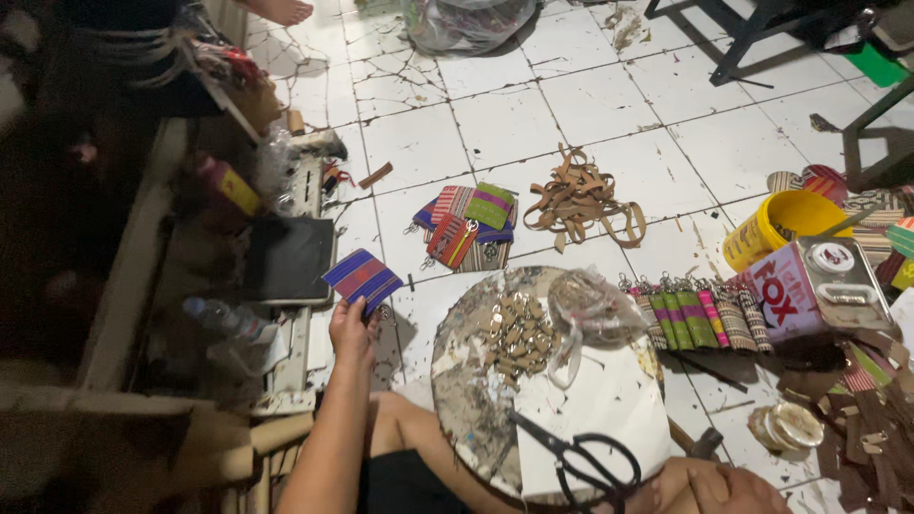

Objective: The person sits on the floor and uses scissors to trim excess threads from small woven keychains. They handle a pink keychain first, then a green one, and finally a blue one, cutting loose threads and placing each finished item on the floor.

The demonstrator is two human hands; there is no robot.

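My left hand [353,330] is stretched forward and grips a small blue-and-red striped fabric pouch [362,278] above the tiled floor. My right hand [716,487] rests low at the bottom edge, next to black scissors [583,457] lying on a round worn board [457,400]; its fingers look curled, with nothing seen in them. On the board lie a heap of metal clasps with tan tabs [517,335] and a clear plastic bag [587,306]. A pile of finished striped pouches [466,227] lies on the floor beyond.
A row of striped key fobs [693,314] lies right of the board. Tan leather strips [581,198] sit on the tiles. A yellow bucket [783,225], a pink tin [809,286], a tape roll [786,425] and fabric scraps crowd the right. A sewing machine [286,257] stands left.
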